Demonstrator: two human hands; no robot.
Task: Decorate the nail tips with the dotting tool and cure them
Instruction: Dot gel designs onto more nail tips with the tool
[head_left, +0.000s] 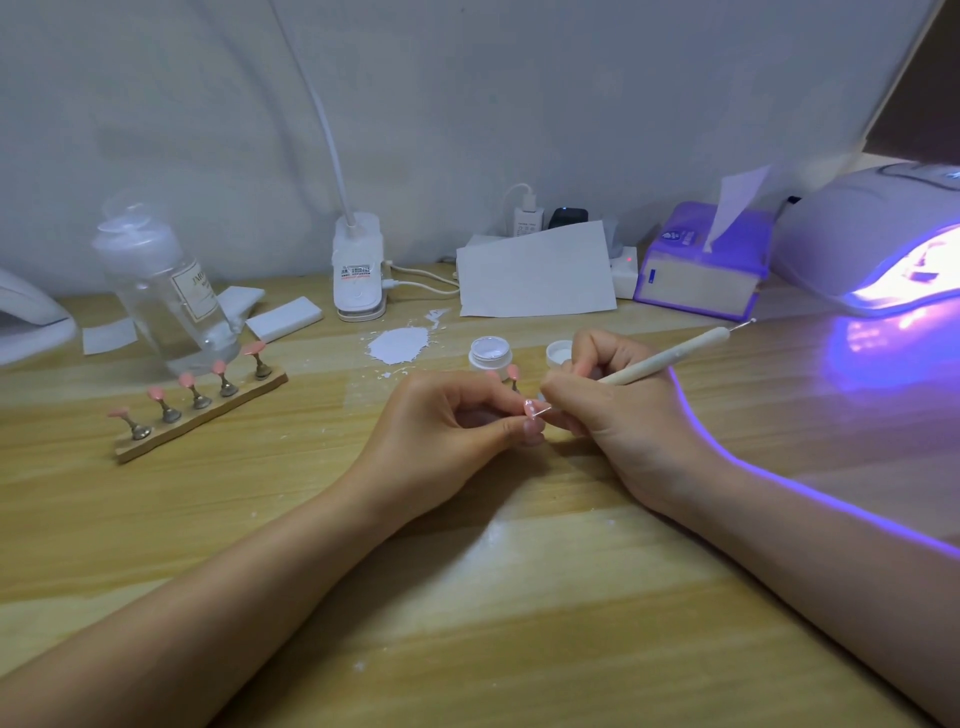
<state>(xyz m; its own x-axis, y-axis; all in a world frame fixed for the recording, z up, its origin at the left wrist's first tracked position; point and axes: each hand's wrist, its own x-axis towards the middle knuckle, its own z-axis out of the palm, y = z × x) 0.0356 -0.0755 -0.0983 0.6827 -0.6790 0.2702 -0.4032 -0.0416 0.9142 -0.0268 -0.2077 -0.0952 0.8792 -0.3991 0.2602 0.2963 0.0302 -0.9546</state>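
Wood-grain table (467, 597) against pale wall (467, 104), violet-lit by curing lamp (872, 234).

1. A small pink nail tip (530, 408) with pale markings sits pinched at the fingertips, mid-table.
2. A slim cream-handled dotting tool (670, 357) slants up to the right, its fine metal point touching that tip.
3. Five pink nail tips on brass stands line a wooden holder strip (200, 415) at left.
4. A white curing lamp (883, 234) glows violet at the far right.
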